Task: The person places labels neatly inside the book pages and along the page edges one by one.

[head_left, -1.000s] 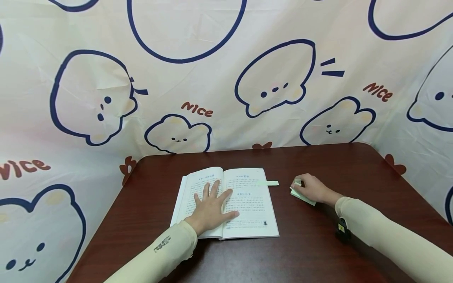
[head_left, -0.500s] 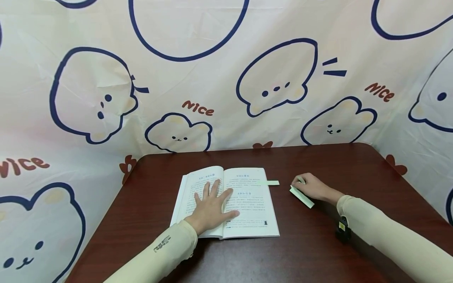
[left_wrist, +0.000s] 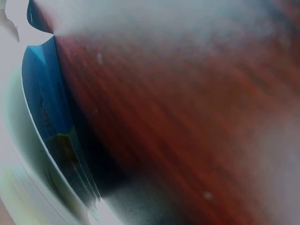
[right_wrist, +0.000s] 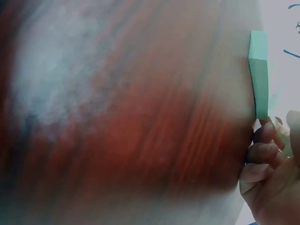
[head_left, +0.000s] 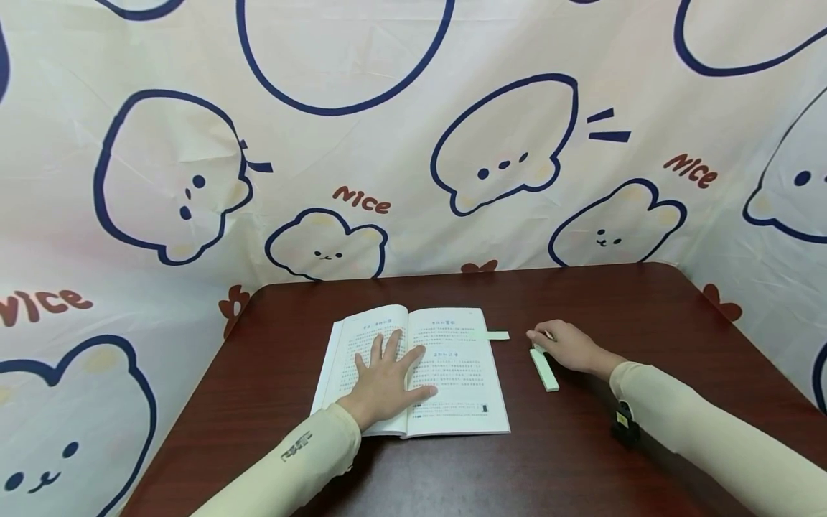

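Note:
My left hand (head_left: 386, 388) lies with fingers spread across the open book (head_left: 452, 402), pressing mostly on its left page and over the gutter. A pale green sticky strip (head_left: 497, 335) sticks out past the book's right edge. To the right of the book, my right hand (head_left: 571, 346) is low over the table with curled fingers. Something light green (right_wrist: 287, 146), seemingly a sticky note, shows between its thumb and fingers, mostly hidden. A narrow pad of green sticky notes (head_left: 545, 370) lies at the fingertips; the right wrist view shows the pad (right_wrist: 259, 75) just beyond them.
The dark brown wooden table (head_left: 452, 477) carries the book and the pad. A printed cloth (head_left: 407, 158) with cartoon bears hangs behind and at the sides. In the left wrist view the book's blue cover (left_wrist: 44, 89) shows beside the table surface.
The sticky note pad has turned to point more toward the near edge and lies more free of the right hand, whose fingers have shifted slightly. The left hand and book stay put.

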A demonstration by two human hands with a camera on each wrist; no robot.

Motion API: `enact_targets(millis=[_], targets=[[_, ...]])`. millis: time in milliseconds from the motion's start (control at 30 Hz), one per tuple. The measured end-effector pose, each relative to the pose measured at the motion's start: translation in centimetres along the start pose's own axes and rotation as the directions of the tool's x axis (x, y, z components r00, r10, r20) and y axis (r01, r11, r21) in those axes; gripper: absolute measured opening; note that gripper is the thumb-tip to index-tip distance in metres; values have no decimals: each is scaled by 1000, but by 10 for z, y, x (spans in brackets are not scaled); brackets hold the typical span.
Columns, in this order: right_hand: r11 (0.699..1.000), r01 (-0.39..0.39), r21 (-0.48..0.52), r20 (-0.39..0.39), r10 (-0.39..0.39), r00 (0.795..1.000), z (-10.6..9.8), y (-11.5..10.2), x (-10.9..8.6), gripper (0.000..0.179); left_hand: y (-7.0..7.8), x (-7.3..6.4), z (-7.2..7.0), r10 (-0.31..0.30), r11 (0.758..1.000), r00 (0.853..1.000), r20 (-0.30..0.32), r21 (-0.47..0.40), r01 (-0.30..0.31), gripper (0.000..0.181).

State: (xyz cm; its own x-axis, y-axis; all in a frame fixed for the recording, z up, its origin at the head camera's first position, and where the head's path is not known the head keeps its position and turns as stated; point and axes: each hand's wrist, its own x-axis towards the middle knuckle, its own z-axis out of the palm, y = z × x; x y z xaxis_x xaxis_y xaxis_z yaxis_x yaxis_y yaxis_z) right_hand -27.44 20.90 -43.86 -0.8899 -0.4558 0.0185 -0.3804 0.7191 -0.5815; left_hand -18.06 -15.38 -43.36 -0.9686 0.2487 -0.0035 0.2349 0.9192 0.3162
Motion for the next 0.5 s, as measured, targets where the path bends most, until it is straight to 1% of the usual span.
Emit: enact_targets(millis=[100, 200, 267, 433, 500], targets=[[1000, -3, -18, -6, 3, 1000, -1, 0, -1, 29, 0, 0, 0, 1, 1000, 1000, -2, 0, -1, 79], [1000, -10, -7, -3, 10, 1000, -4, 2, -3, 29, 0, 0, 0, 1, 1000, 1000, -2, -1, -1, 79], [1000, 9, 7, 2, -9, 1000, -7, 4, -3, 28, 0, -1, 0, -1, 1000, 1000, 4, 0, 1, 79], [996, 62, 61, 20, -63, 998, -11, 6, -5, 17, -1, -1, -1, -3, 1000, 1000, 13, 2, 3, 80], [995, 62, 72, 24, -64, 998, -11, 6, -5, 14, -1, -1, -1, -4, 1000, 1000, 15, 1, 4, 80]])
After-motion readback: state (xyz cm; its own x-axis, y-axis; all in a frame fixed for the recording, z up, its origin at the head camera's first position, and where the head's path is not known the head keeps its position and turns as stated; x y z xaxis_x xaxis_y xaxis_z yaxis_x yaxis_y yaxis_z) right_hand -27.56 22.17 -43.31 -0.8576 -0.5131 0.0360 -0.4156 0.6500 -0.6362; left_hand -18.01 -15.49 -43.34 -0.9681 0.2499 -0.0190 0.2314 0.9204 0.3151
